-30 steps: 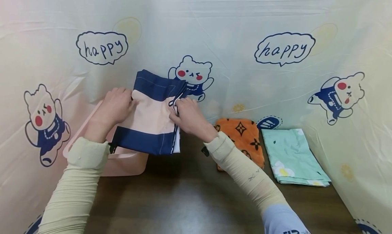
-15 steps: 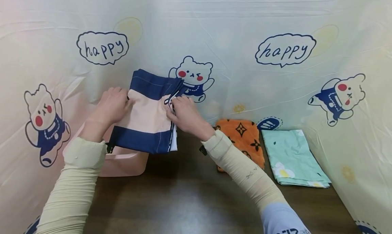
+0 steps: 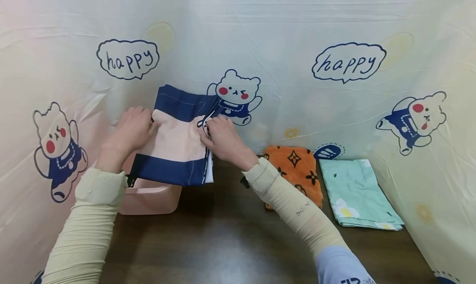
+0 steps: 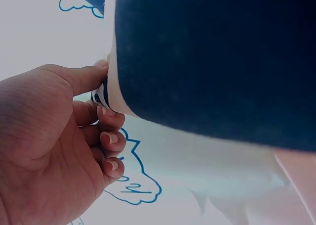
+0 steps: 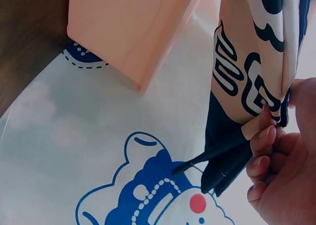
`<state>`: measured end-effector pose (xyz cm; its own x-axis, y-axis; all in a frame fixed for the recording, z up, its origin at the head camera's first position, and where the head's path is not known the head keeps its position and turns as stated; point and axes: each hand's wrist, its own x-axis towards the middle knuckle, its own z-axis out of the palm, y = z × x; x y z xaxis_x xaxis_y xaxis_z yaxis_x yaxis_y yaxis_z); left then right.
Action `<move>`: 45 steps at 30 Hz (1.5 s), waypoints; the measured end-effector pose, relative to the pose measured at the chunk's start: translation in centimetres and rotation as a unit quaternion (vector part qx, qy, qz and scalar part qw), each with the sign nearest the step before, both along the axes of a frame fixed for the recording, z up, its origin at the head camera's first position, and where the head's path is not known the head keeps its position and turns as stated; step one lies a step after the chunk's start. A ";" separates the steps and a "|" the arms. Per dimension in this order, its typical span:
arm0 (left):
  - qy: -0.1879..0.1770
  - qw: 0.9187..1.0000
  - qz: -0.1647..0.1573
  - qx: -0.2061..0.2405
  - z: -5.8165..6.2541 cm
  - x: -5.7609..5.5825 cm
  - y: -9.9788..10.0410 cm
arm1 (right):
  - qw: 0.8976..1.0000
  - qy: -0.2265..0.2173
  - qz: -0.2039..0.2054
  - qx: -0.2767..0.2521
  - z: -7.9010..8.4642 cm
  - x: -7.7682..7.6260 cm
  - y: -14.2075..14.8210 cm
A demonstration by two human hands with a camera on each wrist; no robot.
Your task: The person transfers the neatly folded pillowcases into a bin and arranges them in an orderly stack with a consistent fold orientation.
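A folded navy-and-cream cloth (image 3: 178, 139) hangs between my two hands, over the pink plastic bin (image 3: 152, 201). At its left edge my left hand (image 3: 134, 127) pinches the fabric; thumb and curled fingers show on the cloth edge (image 4: 114, 86) in the left wrist view. My right hand (image 3: 224, 139) grips the right side, where several folded layers come together. Black-and-white lettering shows on the cloth's underside (image 5: 242, 86) in the right wrist view, with the right hand's fingers (image 5: 261, 141) curled onto the layers. The cloth and left arm hide much of the bin.
An orange patterned folded cloth (image 3: 310, 180) lies on the dark wooden table (image 3: 230, 242), partly behind my right forearm. To its right lies a mint-green folded cloth (image 3: 353, 193) with flowers. A printed curtain (image 3: 260, 19) encloses the back and sides.
Both hands and the held cloth have shifted slightly to the left over the bin. Each hand keeps its hold, and the cloths on the table stay put.
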<state>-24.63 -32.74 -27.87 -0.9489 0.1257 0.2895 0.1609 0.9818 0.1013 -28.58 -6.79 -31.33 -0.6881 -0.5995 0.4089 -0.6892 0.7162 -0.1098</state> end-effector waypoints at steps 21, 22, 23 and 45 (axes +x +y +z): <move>-0.036 0.999 0.018 0.001 -0.3 -0.4 -2.3 | 1.000 0.002 0.024 0.005 -0.6 -0.8 -2.0; -0.038 0.999 0.019 0.001 -0.3 -0.4 -2.4 | 1.000 0.002 0.023 0.007 -0.7 -0.8 -2.1; -0.041 0.999 0.019 0.002 -0.3 -0.4 -2.5 | 1.000 0.004 0.024 0.008 -0.7 -0.9 -2.2; -0.050 0.998 0.027 0.013 -1.3 -1.3 -4.7 | 0.999 -0.021 0.036 0.029 -1.2 -2.1 -4.7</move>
<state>-25.89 -37.42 -29.13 -0.9785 0.0679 0.1948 0.0961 0.9856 0.1392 -30.64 -11.51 -32.51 -0.6583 -0.6695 0.3440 -0.7347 0.6710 -0.1002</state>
